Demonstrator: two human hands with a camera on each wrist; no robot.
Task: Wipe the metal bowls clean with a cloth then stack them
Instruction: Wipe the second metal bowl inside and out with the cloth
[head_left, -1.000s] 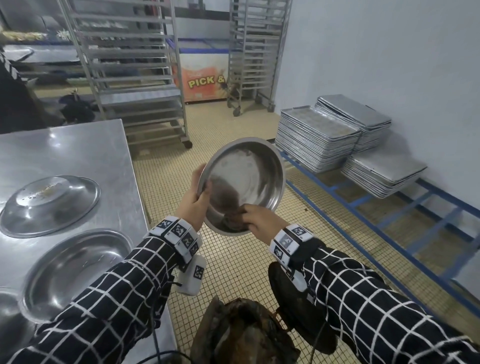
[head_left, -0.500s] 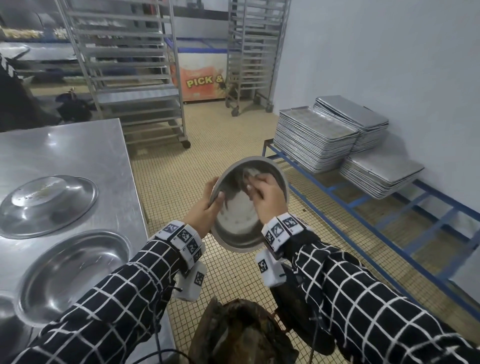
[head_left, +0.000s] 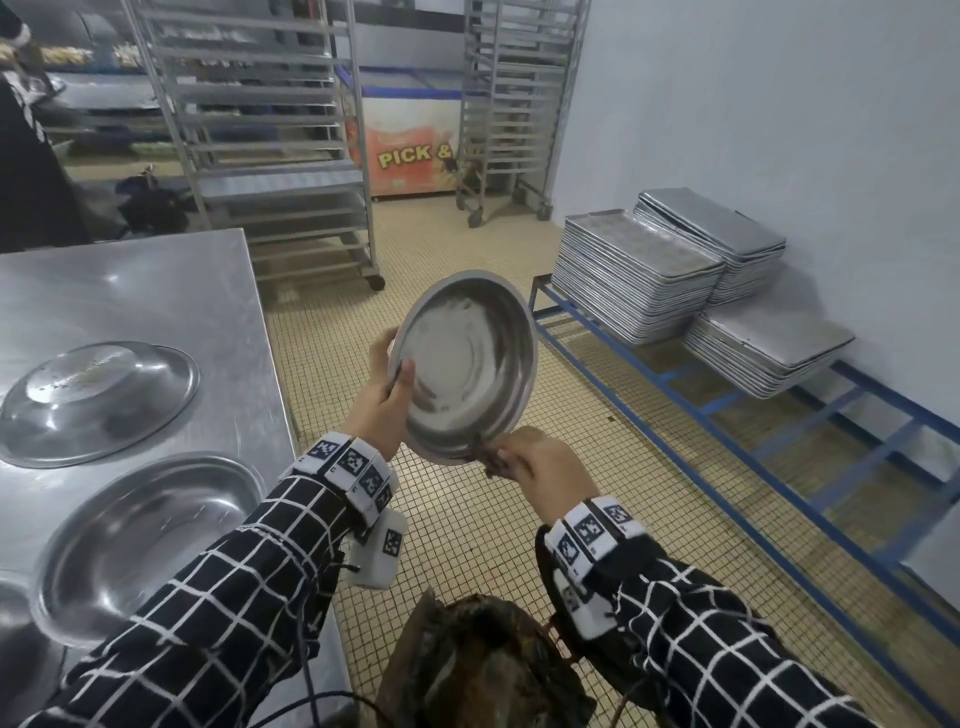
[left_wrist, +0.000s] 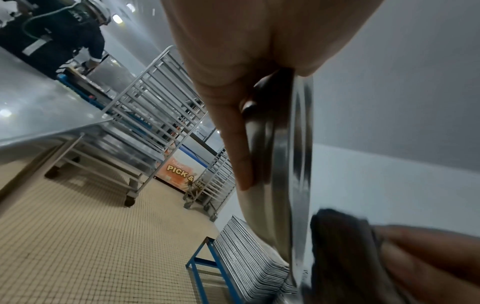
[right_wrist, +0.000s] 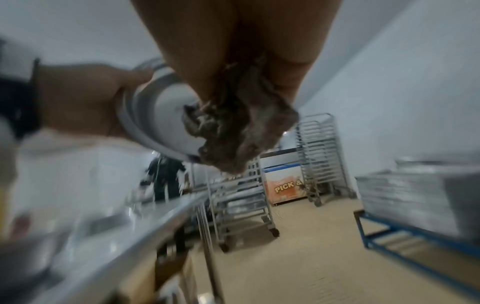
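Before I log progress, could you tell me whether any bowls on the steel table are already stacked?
No: the upside-down bowl and the upright bowl lie side by side on the table.

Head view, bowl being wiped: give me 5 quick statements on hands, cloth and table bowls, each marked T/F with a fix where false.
1. The left hand grips the held bowl at its rim. True.
2. The right hand is empty. False: it pinches a dark cloth.
3. The cloth sits at the bowl's lower rim. True.
4. The held bowl rests on the steel table. False: it is held up above the tiled floor, beside the table.
5. All bowls on the table lie mouth up. False: the far bowl lies upside down, the near bowl mouth up.
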